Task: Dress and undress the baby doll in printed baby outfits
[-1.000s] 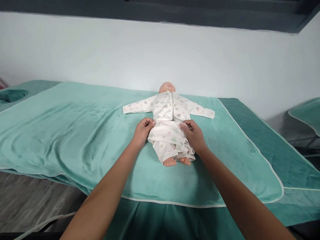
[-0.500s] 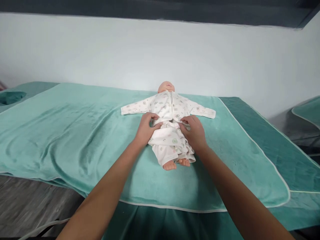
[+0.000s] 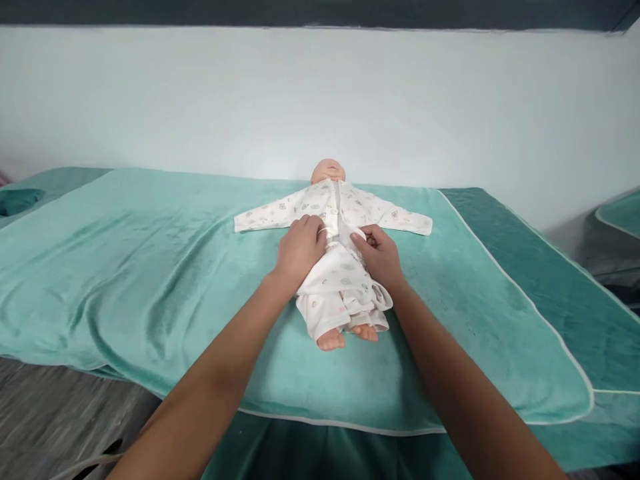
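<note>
A baby doll (image 3: pixel 329 171) lies on its back, head toward the wall and bare feet toward me. It wears a white printed jacket (image 3: pixel 305 201), its sleeves spread out sideways, and matching white trousers (image 3: pixel 325 313) with bunched fabric over the legs. My left hand (image 3: pixel 301 250) is closed on the jacket's lower front edge at the doll's waist, its fingertips partly hidden. Opposite it, my right hand (image 3: pixel 379 253) pinches the other front edge of the jacket, lifting the hem a little. Between the hands the jacket front parts below a button.
Under the doll lies a light teal blanket (image 3: pixel 150 240), wrinkled at the left, on a darker teal cover (image 3: pixel 540 280). A white wall (image 3: pixel 320 93) stands behind the bed. Grey floor (image 3: pixel 55 407) and a pale cable (image 3: pixel 95 461) show at lower left.
Both hands have moved up from the trouser waist to the jacket's lower front edges and closed on them. The jacket front is now lifted and parted. The view has shifted slightly.
</note>
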A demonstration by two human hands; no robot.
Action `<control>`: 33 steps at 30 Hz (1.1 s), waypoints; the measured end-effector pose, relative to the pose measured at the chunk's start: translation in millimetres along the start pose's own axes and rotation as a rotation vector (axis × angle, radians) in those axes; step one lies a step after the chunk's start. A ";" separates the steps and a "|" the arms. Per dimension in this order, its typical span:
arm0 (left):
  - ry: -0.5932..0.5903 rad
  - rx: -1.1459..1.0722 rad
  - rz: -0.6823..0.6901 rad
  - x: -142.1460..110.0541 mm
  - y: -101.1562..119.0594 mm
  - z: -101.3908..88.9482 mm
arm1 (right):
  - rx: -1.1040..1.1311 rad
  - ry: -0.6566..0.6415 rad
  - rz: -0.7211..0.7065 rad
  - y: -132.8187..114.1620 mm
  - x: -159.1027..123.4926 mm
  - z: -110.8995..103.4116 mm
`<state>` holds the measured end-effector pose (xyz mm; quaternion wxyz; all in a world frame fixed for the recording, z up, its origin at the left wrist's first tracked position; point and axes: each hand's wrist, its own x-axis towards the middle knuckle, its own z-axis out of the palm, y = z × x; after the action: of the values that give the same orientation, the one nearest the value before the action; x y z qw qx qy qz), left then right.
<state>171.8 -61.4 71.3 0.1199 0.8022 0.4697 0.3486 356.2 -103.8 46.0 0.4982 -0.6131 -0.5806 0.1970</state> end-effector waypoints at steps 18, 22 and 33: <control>0.659 -0.765 -0.639 -24.4 -104.8 -7.4 | 0.320 0.490 0.263 56.0 19.6 -61.2; 0.546 -0.419 -0.625 -40.2 -114.1 -20.6 | 0.040 0.473 0.251 68.7 7.6 -91.3; 0.409 0.136 -0.689 -58.7 -95.6 -23.6 | -0.545 0.402 0.362 54.4 -1.9 -90.6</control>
<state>73.3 -63.0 12.6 0.0804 0.5181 0.7473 0.4082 458.0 -130.8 38.2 0.3779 -0.8422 -0.3845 -0.0041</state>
